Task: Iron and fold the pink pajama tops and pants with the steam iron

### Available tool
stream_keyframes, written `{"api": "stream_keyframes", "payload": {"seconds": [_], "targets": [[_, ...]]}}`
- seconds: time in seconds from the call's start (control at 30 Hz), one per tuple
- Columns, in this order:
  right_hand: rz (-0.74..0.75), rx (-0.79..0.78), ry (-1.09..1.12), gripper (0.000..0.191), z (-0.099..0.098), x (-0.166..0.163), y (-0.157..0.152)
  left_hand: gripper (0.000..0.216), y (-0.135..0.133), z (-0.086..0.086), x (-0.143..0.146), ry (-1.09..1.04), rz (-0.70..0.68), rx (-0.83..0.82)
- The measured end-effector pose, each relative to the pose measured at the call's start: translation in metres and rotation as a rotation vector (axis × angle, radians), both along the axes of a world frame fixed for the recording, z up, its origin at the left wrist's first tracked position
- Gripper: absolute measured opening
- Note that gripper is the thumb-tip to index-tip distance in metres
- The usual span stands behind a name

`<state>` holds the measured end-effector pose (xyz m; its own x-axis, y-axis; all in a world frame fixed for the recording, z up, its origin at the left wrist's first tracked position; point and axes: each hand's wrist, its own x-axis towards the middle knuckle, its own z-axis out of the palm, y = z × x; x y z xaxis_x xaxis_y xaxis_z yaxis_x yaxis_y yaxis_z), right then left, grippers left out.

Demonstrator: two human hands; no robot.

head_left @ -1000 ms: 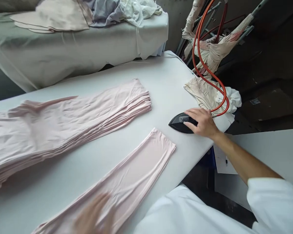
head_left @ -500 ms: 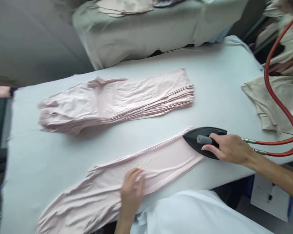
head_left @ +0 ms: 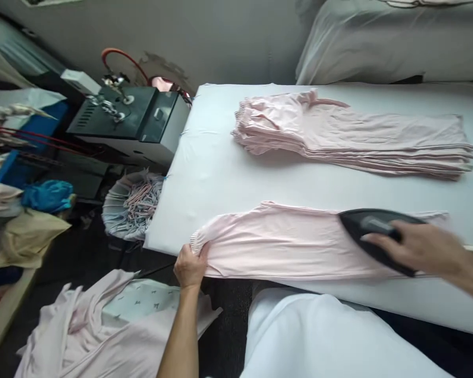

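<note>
On the white bench [head_left: 228,173], my left hand [head_left: 189,265] pinches the pink garment [head_left: 276,244]'s waistband; my right hand [head_left: 421,247] closes around the black iron [head_left: 372,231] resting on it.

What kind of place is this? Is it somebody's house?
Probably a clothing workshop's ironing station, not a house. The right hand holds an iron on a pink garment on a big white table, the left hand grips its end, and a stack of matching garments lies behind.
</note>
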<state>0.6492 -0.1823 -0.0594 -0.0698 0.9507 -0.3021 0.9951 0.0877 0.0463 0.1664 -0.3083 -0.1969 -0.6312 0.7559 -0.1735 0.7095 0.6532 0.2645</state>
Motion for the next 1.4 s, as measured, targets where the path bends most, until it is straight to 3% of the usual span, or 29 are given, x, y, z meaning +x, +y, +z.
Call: {"api": "stream_keyframes", "payload": {"seconds": [0.13,0.2,0.27,0.33,0.4,0.47,0.53,0.6,0.7,0.77,0.8,0.87,0.93,0.97,1.03,1.1,1.17,1.2,1.27,1.33,1.37,1.4], "targets": [[0.405,-0.344,0.172,0.059,-0.010,-0.237,-0.040,0.046,0.000,0.005,-0.023,-0.180,-0.023,0.019],[0.561,-0.477,0.271,0.062,-0.023,-0.328,-0.050,0.045,0.005,0.012,-0.037,-0.273,-0.025,0.023],[0.688,-0.582,0.335,0.062,-0.038,-0.385,-0.052,0.044,0.008,0.017,-0.052,-0.345,0.041,-0.003],[0.738,-0.644,0.355,0.066,-0.050,-0.403,-0.043,0.041,0.010,0.019,-0.066,-0.389,0.151,-0.070],[0.656,-0.626,0.331,0.070,-0.051,-0.385,-0.025,0.041,0.013,0.019,-0.071,-0.490,0.273,-0.127],[0.467,-0.527,0.279,0.072,-0.042,-0.336,-0.001,0.049,0.019,0.022,-0.063,-0.773,0.363,-0.121],[0.237,-0.366,0.206,0.073,-0.026,-0.262,0.020,0.063,0.027,0.032,-0.036,-1.108,0.403,-0.044],[0.003,-0.197,0.117,0.072,-0.012,-0.172,0.030,0.073,0.038,0.047,0.010,-1.277,0.338,0.066],[-0.292,-0.028,-0.026,0.069,0.003,-0.038,0.021,0.060,0.060,0.065,0.111,-1.255,-0.025,0.158],[-0.437,0.008,-0.151,0.070,0.015,0.028,0.007,0.054,0.074,0.070,0.186,-1.187,-0.401,0.075],[-0.479,0.007,-0.194,0.070,0.023,0.048,0.001,0.061,0.079,0.072,0.220,-1.139,-0.595,0.006],[-0.461,-0.009,-0.198,0.068,0.038,0.064,-0.006,0.080,0.082,0.073,0.270,-1.082,-0.894,-0.121],[-0.307,-0.038,-0.117,0.064,0.046,0.049,-0.006,0.076,0.075,0.072,0.290,-1.118,-0.940,-0.136],[-0.193,-0.075,-0.066,0.063,0.046,0.035,-0.004,0.063,0.068,0.070,0.288,-1.133,-0.846,-0.078],[0.057,-0.216,0.014,0.063,0.038,-0.001,-0.003,0.041,0.049,0.067,0.266,-1.034,-0.522,0.116],[0.281,-0.397,0.067,0.063,0.028,-0.032,-0.008,0.031,0.028,0.068,0.236,-0.768,-0.201,0.251],[0.406,-0.528,0.091,0.061,0.021,-0.044,-0.019,0.026,0.014,0.071,0.219,-0.546,-0.029,0.276],[0.425,-0.562,0.092,0.061,0.019,-0.039,-0.024,0.026,0.011,0.073,0.221,-0.511,-0.026,0.259],[0.382,-0.550,0.091,0.059,0.019,-0.007,-0.032,0.030,0.017,0.076,0.250,-0.537,-0.163,0.246],[0.222,-0.481,0.112,0.059,0.023,0.046,-0.033,0.042,0.038,0.078,0.300,-0.548,-0.370,0.245],[0.109,-0.434,0.144,0.059,0.026,0.077,-0.031,0.058,0.052,0.078,0.325,-0.513,-0.453,0.228],[-0.023,-0.389,0.177,0.060,0.028,0.108,-0.028,0.067,0.066,0.077,0.347,-0.486,-0.479,0.193]]}}
